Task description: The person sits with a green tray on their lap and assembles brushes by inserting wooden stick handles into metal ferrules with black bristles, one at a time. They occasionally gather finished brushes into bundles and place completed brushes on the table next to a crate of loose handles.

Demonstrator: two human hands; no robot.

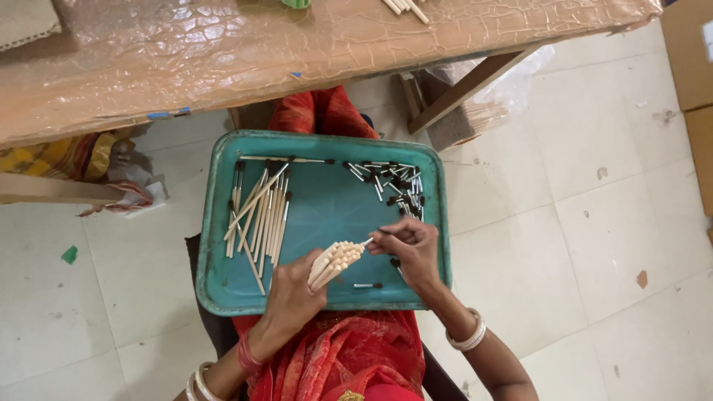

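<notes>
Two hands working thin sticks over a teal tray on the lap

The left hand [291,291] is closed around a fanned bundle of pale sticks [336,261], held over the teal tray [327,208] — the right hand [411,249] pinches a single stick [368,240] whose end touches the bundle's tips. Long dark-tipped sticks [256,215] lie loose in the tray's left half; short dark caps [394,182] are heaped at its upper right — a brown-covered table [223,52] stands beyond.
</notes>
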